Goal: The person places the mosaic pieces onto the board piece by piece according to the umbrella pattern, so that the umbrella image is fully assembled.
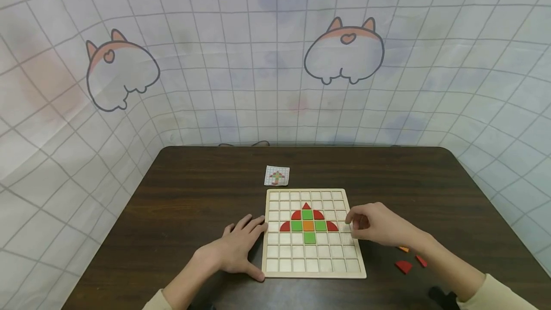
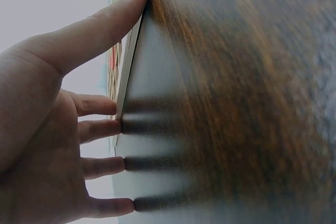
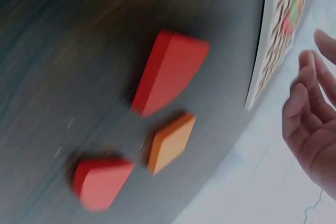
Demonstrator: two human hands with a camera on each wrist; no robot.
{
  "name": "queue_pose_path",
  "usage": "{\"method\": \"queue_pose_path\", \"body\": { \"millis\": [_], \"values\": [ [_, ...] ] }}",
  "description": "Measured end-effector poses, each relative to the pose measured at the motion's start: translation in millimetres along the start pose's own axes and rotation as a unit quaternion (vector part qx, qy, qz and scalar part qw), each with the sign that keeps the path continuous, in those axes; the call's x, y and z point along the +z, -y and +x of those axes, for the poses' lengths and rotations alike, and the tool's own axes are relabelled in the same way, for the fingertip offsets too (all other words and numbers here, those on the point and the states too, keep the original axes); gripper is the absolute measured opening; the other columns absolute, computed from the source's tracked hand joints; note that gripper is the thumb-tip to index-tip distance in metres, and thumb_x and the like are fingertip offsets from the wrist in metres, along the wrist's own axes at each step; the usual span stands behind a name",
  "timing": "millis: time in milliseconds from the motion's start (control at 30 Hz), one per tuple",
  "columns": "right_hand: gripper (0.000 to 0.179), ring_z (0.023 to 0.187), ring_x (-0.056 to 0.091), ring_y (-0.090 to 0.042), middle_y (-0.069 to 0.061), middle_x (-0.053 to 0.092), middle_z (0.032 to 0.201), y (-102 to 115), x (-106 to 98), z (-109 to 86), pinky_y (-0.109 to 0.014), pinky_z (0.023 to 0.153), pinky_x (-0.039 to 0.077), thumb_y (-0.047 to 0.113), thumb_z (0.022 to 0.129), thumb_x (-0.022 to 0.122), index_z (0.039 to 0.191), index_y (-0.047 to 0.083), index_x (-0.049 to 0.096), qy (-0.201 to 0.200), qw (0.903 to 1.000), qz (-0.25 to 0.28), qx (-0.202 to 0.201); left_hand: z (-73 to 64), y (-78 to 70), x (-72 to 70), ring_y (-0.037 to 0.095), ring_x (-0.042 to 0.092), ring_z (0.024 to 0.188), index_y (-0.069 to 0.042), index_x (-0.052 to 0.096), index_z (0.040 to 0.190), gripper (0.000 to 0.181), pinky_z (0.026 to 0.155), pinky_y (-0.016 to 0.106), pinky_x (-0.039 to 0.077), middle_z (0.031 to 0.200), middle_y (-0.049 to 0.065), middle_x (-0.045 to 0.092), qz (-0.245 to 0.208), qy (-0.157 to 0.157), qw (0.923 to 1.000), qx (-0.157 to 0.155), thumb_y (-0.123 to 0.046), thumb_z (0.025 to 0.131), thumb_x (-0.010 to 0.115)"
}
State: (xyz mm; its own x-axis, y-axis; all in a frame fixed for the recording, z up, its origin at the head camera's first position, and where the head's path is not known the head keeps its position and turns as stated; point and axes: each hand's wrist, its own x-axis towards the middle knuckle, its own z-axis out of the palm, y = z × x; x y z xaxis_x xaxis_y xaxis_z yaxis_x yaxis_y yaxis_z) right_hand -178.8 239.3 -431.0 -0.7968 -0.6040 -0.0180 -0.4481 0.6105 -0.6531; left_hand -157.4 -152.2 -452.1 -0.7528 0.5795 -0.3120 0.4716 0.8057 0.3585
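A pale wooden grid board (image 1: pixel 292 265) lies on the table, bearing a pattern of red, green and orange tiles. Around an orange square (image 1: pixel 308 226) sit several green squares (image 1: pixel 309 238), flanked by red quarter-circles (image 1: pixel 332 226), with a red triangle (image 1: pixel 306 206) at the top. Fingers spread, my left hand (image 1: pixel 236 249) touches the board's left edge with thumb and fingertips. My right hand (image 1: pixel 379 224) hovers at the board's right edge, fingers loosely bent; the right wrist view shows the hand (image 3: pixel 312 114) with no tile visible in it.
Right of the board, below my right forearm, lie a red quarter-circle (image 1: pixel 403 266), an orange tile (image 3: pixel 172 142) and another red tile (image 1: pixel 421 260). A small pattern card (image 1: pixel 277 176) lies behind the board. Grid-patterned cloth (image 1: pixel 275 61) hangs behind the dark table (image 1: pixel 193 176).
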Motion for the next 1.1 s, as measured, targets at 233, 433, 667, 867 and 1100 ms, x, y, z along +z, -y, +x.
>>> {"method": "queue_pose_path", "body": {
  "millis": [233,433,667,867,1100],
  "values": [
    [0.016,0.072,0.055,-0.008,0.006,0.059,0.083,-19,-19,-19.6,-0.028,0.064,0.047,0.011,0.089,0.080,0.100,0.009,0.069,0.019,0.9990,0.020,0.036,-0.9,-0.8,-1.4,0.040,0.013,0.154,-0.013,0.032,0.161,0.113,0.109,0.070,0.023,0.168,0.008,0.021,-0.004,0.001,1.0000,0.000,-0.066,0.075,0.083],
    [0.018,0.073,0.056,-0.008,0.004,0.058,0.083,-35,-26,-35.3,-0.028,0.065,0.047,0.013,0.089,0.081,0.100,0.007,0.068,0.027,0.9971,0.030,0.064,-1.9,-0.1,-1.9,0.041,0.013,0.153,-0.013,0.032,0.161,0.112,0.109,0.071,0.022,0.168,0.008,0.020,-0.014,0.000,0.9999,0.004,-0.065,0.076,0.083],
    [0.020,0.074,0.054,-0.008,0.002,0.056,0.086,-56,-27,-53.7,-0.028,0.066,0.044,0.014,0.090,0.080,0.102,0.006,0.066,0.022,0.9956,0.032,0.085,-0.7,0.8,-1.2,0.040,0.013,0.154,-0.013,0.032,0.161,0.113,0.109,0.070,0.023,0.168,0.007,0.020,-0.010,-0.002,0.9999,0.004,-0.066,0.076,0.083],
    [0.022,0.072,0.053,-0.007,0.000,0.055,0.086,-70,-27,-69.4,-0.028,0.064,0.042,0.018,0.090,0.081,0.100,0.007,0.065,0.014,0.9952,0.030,0.092,0.0,0.0,-1.6,0.040,0.014,0.153,-0.013,0.032,0.161,0.113,0.109,0.070,0.024,0.168,0.008,0.020,-0.004,-0.001,1.0000,0.001,-0.066,0.075,0.083],
    [0.028,0.073,0.049,-0.006,0.000,0.055,0.087,-80,-26,-81.6,-0.027,0.063,0.041,0.025,0.087,0.084,0.100,0.010,0.065,0.001,0.9954,0.010,0.095,-1.2,-0.7,-1.0,0.041,0.015,0.153,-0.012,0.033,0.160,0.112,0.109,0.071,0.023,0.168,0.009,0.021,-0.002,-0.005,1.0000,0.004,-0.065,0.075,0.083]
  ]
}}
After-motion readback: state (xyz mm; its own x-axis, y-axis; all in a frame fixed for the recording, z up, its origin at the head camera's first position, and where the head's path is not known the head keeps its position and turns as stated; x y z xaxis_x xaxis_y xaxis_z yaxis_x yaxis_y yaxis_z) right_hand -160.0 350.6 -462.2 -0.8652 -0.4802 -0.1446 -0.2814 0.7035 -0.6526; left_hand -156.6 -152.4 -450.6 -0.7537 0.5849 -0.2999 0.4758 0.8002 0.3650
